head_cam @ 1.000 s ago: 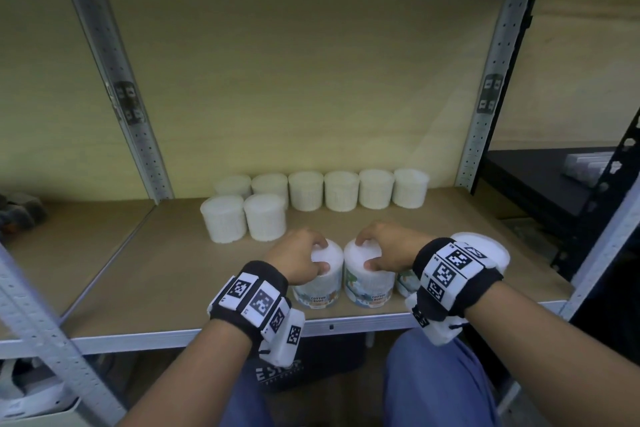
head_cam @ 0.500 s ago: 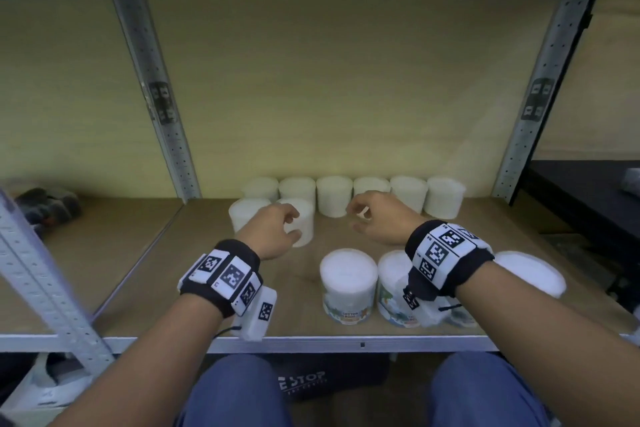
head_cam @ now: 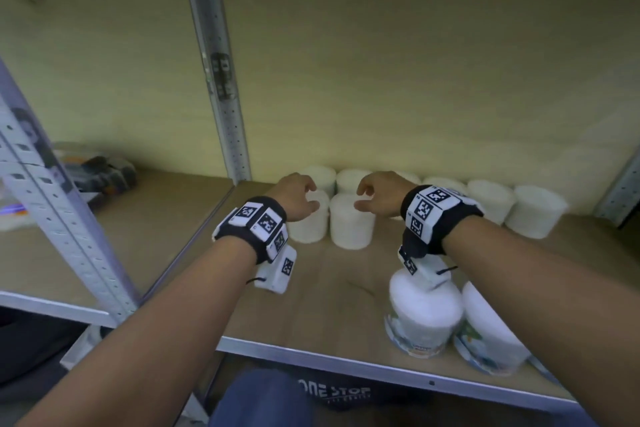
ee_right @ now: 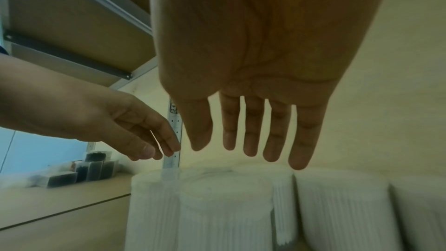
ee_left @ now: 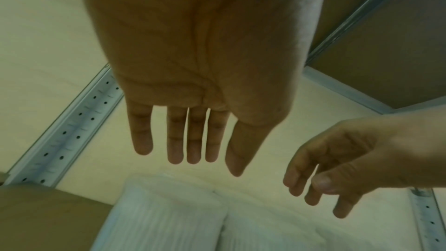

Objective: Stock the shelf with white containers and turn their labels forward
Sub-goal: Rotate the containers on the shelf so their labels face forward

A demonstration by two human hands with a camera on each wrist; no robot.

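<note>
Both hands reach deep over the wooden shelf, above the two ribbed white containers of the second row. Left hand: fingers extended and loosely apart, holding nothing, above the left second-row container; contact cannot be told. Right hand: fingers extended, empty, just right of the right second-row container. Behind them, a back row of white containers stands along the rear panel, no labels visible on these. Two labelled containers stand upright at the front edge, touching: one with printed label facing forward, the other at its right. Perforated metal upright stands left of the group.
</note>
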